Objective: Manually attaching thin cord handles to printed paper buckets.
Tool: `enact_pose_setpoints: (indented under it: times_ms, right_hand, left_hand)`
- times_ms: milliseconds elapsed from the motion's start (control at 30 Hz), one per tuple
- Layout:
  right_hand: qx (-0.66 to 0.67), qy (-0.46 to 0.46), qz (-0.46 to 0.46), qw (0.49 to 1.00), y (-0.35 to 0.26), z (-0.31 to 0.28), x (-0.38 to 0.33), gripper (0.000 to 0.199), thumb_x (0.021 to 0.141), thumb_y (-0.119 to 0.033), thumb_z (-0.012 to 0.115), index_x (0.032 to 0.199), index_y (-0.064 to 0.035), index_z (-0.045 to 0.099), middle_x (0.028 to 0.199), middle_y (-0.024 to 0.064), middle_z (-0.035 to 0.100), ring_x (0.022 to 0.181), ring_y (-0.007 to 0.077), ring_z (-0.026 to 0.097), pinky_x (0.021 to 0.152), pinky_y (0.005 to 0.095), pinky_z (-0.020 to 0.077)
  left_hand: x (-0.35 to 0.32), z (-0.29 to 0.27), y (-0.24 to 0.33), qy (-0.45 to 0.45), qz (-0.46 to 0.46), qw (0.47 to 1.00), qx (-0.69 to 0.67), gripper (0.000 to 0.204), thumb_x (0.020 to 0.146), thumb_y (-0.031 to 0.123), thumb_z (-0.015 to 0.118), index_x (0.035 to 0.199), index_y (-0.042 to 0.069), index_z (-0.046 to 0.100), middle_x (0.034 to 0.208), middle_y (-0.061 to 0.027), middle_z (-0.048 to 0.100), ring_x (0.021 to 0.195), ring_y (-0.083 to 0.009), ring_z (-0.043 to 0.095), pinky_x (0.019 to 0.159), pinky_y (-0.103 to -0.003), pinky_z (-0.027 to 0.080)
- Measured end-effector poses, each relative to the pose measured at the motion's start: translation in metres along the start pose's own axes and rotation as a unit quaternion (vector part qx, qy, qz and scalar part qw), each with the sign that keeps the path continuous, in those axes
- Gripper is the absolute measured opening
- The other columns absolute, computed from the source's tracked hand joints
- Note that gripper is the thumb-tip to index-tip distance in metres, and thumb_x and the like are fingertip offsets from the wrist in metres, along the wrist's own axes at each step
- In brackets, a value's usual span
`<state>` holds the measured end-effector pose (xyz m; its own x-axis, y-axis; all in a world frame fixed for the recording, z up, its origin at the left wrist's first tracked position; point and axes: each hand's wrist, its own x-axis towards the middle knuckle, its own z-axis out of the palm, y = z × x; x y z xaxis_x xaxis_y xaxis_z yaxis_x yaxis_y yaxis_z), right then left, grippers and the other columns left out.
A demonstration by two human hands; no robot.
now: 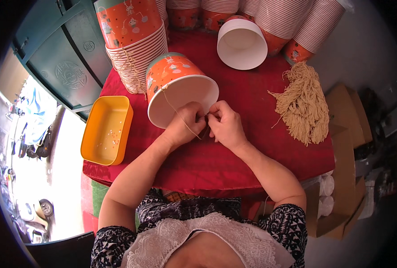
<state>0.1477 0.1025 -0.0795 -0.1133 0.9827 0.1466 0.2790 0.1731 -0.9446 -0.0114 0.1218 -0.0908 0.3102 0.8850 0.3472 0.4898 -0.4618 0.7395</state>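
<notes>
An orange printed paper bucket (176, 67) lies tilted on its side, its white mouth turned toward me. A thin beige cord (174, 108) comes out of the bucket's side near the rim, loops down across my left wrist and leads back up to my fingers. Against the lower right of the rim, my left hand (186, 124) is closed, thumb and fingers pinched together on the cord. Touching it, my right hand (227, 124) is also closed in a pinch at the cord's end. The fingertips partly hide the cord there.
A yellow plastic box (128, 129) with small pale bits stands left. Behind it rises a tall stack of nested buckets (133, 58) with cords hanging. A single white-mouthed bucket (242, 44) and more stacks (281, 18) are at the back. A bundle of beige cords (303, 105) lies right on the red cloth (252, 98).
</notes>
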Motion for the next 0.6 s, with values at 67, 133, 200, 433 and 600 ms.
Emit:
enact_pose_setpoints:
  times_ms: [67,133,200,433,600]
  right_hand:
    - [-0.031,0.016,-0.058,0.998,0.013,0.007,0.002,0.01,0.088,0.001,0.055,0.098,0.0019,0.051,0.072,0.0103,0.065,0.048,0.0125,0.059,0.035,0.0266,0.0441]
    - [-0.073,0.027,-0.114,0.99,0.024,0.008,0.004,0.014,0.087,0.002,0.055,0.1,0.0006,0.052,0.073,0.0106,0.066,0.049,0.0138,0.061,0.039,0.0281,0.0465]
    - [-0.071,0.014,-0.095,0.993,0.018,0.008,0.005,0.016,0.085,0.003,0.055,0.1,0.0006,0.053,0.077,0.016,0.065,0.064,0.026,0.064,0.052,0.0366,0.0497]
    - [-0.113,0.02,-0.158,0.981,0.011,-0.002,0.005,0.011,0.081,0.004,0.054,0.091,0.0028,0.058,0.082,0.0225,0.065,0.079,0.0399,0.066,0.065,0.0449,0.0527]
    - [-0.149,0.007,-0.158,0.976,0.019,-0.004,0.005,0.013,0.083,0.005,0.054,0.093,0.0023,0.06,0.077,0.0192,0.066,0.07,0.0273,0.068,0.06,0.0364,0.0512]
  left_hand:
    - [0.001,-0.002,-0.001,-0.013,-0.004,1.0,0.005,0.008,0.075,0.004,0.063,0.08,-0.002,0.06,0.077,-0.0166,0.063,0.072,-0.0291,0.062,0.065,-0.038,0.05]
    - [0.002,-0.001,-0.001,-0.026,-0.008,1.0,0.009,0.01,0.078,0.006,0.063,0.084,-0.002,0.06,0.079,-0.0145,0.063,0.073,-0.0248,0.061,0.066,-0.036,0.049]
    - [0.0,-0.003,-0.002,-0.028,-0.014,0.999,-0.008,0.01,0.077,0.006,0.063,0.083,-0.002,0.06,0.077,-0.0137,0.062,0.072,-0.0232,0.061,0.065,-0.035,0.049]
    - [-0.002,0.001,0.004,-0.014,-0.014,0.999,-0.046,0.009,0.078,0.006,0.062,0.083,-0.001,0.061,0.075,-0.0117,0.062,0.071,-0.02,0.059,0.064,-0.034,0.048]
    - [0.002,0.002,0.002,0.001,-0.116,0.988,-0.105,0.008,0.075,0.005,0.061,0.078,-0.003,0.062,0.074,-0.0145,0.065,0.07,-0.0242,0.064,0.064,-0.035,0.051]
